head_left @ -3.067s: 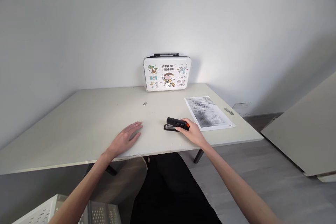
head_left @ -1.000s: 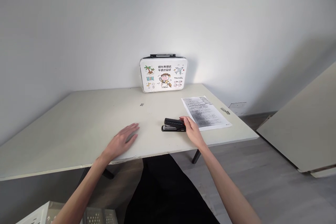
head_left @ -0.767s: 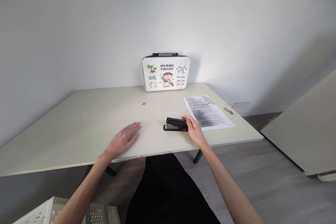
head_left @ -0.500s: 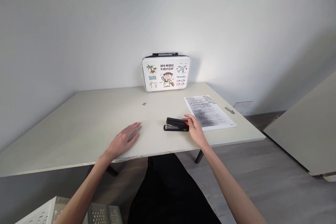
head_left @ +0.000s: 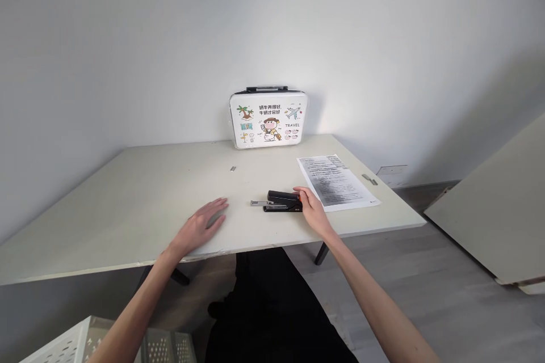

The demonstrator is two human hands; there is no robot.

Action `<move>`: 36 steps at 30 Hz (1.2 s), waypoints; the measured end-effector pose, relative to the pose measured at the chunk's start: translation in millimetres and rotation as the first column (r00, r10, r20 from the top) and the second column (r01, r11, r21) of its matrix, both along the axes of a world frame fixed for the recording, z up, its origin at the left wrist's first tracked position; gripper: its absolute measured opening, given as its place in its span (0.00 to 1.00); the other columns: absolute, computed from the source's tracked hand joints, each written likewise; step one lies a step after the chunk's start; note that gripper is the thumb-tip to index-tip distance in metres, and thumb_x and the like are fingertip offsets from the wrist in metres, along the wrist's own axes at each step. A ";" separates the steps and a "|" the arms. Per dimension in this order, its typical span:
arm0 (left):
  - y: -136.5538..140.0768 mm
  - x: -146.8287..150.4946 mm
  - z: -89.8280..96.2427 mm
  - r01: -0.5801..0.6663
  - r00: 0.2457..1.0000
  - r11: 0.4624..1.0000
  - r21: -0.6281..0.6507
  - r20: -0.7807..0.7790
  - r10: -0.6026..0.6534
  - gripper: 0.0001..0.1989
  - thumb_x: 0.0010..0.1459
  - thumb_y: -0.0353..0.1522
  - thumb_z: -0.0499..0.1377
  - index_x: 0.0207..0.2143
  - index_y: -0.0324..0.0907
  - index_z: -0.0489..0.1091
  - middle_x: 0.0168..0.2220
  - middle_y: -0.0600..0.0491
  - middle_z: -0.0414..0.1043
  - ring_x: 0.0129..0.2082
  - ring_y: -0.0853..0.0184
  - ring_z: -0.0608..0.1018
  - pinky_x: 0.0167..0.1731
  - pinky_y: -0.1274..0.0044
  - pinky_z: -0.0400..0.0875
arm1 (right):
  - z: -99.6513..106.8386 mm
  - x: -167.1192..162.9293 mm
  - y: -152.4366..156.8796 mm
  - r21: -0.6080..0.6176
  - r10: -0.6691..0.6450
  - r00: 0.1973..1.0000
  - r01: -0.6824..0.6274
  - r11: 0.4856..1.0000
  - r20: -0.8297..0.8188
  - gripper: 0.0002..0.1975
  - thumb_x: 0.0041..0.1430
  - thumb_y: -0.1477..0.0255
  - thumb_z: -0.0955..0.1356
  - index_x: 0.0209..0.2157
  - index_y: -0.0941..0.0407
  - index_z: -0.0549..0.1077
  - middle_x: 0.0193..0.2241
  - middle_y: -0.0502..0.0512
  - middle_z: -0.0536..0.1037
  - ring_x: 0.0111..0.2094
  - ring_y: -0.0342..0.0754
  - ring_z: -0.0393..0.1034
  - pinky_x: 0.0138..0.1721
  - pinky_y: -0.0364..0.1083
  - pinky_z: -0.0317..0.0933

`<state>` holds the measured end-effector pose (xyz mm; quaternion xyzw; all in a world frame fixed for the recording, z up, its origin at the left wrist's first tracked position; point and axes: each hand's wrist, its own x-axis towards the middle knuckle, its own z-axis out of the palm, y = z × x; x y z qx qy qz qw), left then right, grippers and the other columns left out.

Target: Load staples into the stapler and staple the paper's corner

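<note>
Black stapler with a long, rounded plastic body (head_left: 281, 201) is at the near side of the smooth off-white tabletop (head_left: 162, 181) in the head view, its slim silvery metal tray (head_left: 258, 203) jutting from the front. The right hand (head_left: 314, 211) is clamped round its rear end; the left hand (head_left: 202, 223), well apart from it, lies palm down, fingers extended. Thin white printed paper (head_left: 338, 182) lies flat beside the right hand; a glossy, round-cornered white case (head_left: 249, 139) stands upright behind.

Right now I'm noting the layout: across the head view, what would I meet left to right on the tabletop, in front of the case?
Left hand → small metallic strip → black stapler in the right hand → printed sheet → small grey pieces.
</note>
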<state>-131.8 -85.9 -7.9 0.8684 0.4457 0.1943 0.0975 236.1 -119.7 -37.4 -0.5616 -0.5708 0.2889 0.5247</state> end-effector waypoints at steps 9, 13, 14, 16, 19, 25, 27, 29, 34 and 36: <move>-16.8 21.0 1.4 -0.055 0.944 0.982 -0.181 0.311 0.110 0.25 0.69 0.52 0.56 0.60 0.51 0.73 0.65 0.51 0.72 0.70 0.53 0.67 0.71 0.57 0.59 | 9.7 -9.6 -10.6 0.083 0.090 0.983 -0.105 0.991 0.162 0.14 0.62 0.58 0.72 0.44 0.50 0.74 0.43 0.55 0.81 0.45 0.57 0.76 0.48 0.55 0.69; -31.6 76.7 4.3 0.060 0.550 0.843 -0.535 0.723 0.419 0.25 0.69 0.49 0.59 0.63 0.49 0.69 0.64 0.47 0.72 0.67 0.55 0.70 0.69 0.62 0.62 | 20.2 -18.0 -22.9 0.348 0.026 0.979 -0.096 0.933 0.202 0.06 0.66 0.67 0.70 0.44 0.49 0.74 0.45 0.58 0.79 0.46 0.56 0.76 0.44 0.54 0.72; -31.6 90.8 6.4 0.198 0.387 0.778 -0.597 0.776 0.497 0.24 0.71 0.49 0.56 0.61 0.46 0.69 0.63 0.44 0.72 0.65 0.55 0.73 0.67 0.63 0.65 | 24.4 -20.3 -26.5 0.407 0.017 0.972 -0.113 0.906 0.233 0.07 0.66 0.69 0.69 0.45 0.48 0.74 0.46 0.58 0.79 0.48 0.57 0.76 0.43 0.54 0.73; -27.0 113.5 12.0 0.448 0.166 0.607 -0.656 0.728 0.665 0.22 0.73 0.47 0.52 0.54 0.40 0.72 0.57 0.38 0.76 0.59 0.54 0.78 0.62 0.64 0.72 | 33.4 -24.6 -33.1 0.502 0.004 0.945 -0.178 0.846 0.327 0.13 0.66 0.75 0.67 0.48 0.46 0.76 0.47 0.57 0.79 0.49 0.56 0.76 0.44 0.55 0.74; -16.1 130.4 20.2 0.630 0.035 0.467 -0.620 0.624 0.781 0.20 0.74 0.42 0.47 0.50 0.39 0.71 0.53 0.37 0.78 0.54 0.55 0.81 0.54 0.64 0.77 | 43.6 -29.6 -40.2 0.578 -0.018 0.869 -0.313 0.754 0.494 0.21 0.67 0.82 0.64 0.50 0.44 0.78 0.45 0.55 0.81 0.48 0.55 0.77 0.47 0.57 0.74; -13.0 129.1 24.6 0.659 -0.036 0.457 -0.598 0.582 0.813 0.12 0.72 0.34 0.49 0.48 0.41 0.70 0.53 0.41 0.79 0.52 0.57 0.82 0.50 0.65 0.78 | 40.6 -31.1 -44.0 0.604 -0.080 0.777 -0.415 0.680 0.624 0.20 0.69 0.81 0.67 0.52 0.42 0.78 0.47 0.54 0.83 0.49 0.53 0.78 0.50 0.58 0.73; -14.4 127.3 24.5 0.652 -0.037 0.450 -0.610 0.568 0.822 0.11 0.71 0.33 0.49 0.46 0.41 0.70 0.51 0.41 0.79 0.49 0.58 0.83 0.47 0.67 0.78 | 39.3 -30.1 -44.1 0.617 -0.099 0.772 -0.416 0.668 0.628 0.19 0.69 0.81 0.67 0.52 0.43 0.78 0.47 0.54 0.83 0.49 0.53 0.79 0.51 0.58 0.73; -14.6 126.2 24.5 0.637 -0.060 0.449 -0.627 0.540 0.839 0.11 0.71 0.32 0.49 0.44 0.40 0.70 0.48 0.41 0.79 0.45 0.60 0.83 0.44 0.69 0.79 | 40.5 -29.2 -44.5 0.632 -0.115 0.777 -0.405 0.661 0.619 0.20 0.69 0.82 0.66 0.51 0.43 0.78 0.46 0.54 0.83 0.48 0.52 0.79 0.50 0.58 0.73; -17.8 122.2 20.8 0.514 -0.060 0.536 -0.669 0.596 0.801 0.10 0.70 0.32 0.52 0.42 0.40 0.73 0.31 0.50 0.71 0.27 0.67 0.76 0.32 0.75 0.75 | 44.5 -27.8 -44.8 0.660 -0.121 0.861 -0.280 0.697 0.494 0.25 0.66 0.86 0.63 0.52 0.43 0.77 0.45 0.54 0.82 0.48 0.54 0.78 0.47 0.58 0.72; -23.6 119.2 18.5 0.420 -0.009 0.624 -0.659 0.684 0.729 0.11 0.68 0.34 0.56 0.47 0.41 0.75 0.28 0.55 0.65 0.23 0.71 0.68 0.26 0.78 0.68 | 42.9 -27.3 -43.9 0.657 -0.121 0.899 -0.211 0.724 0.422 0.26 0.64 0.87 0.64 0.52 0.43 0.77 0.45 0.55 0.80 0.48 0.55 0.77 0.46 0.57 0.72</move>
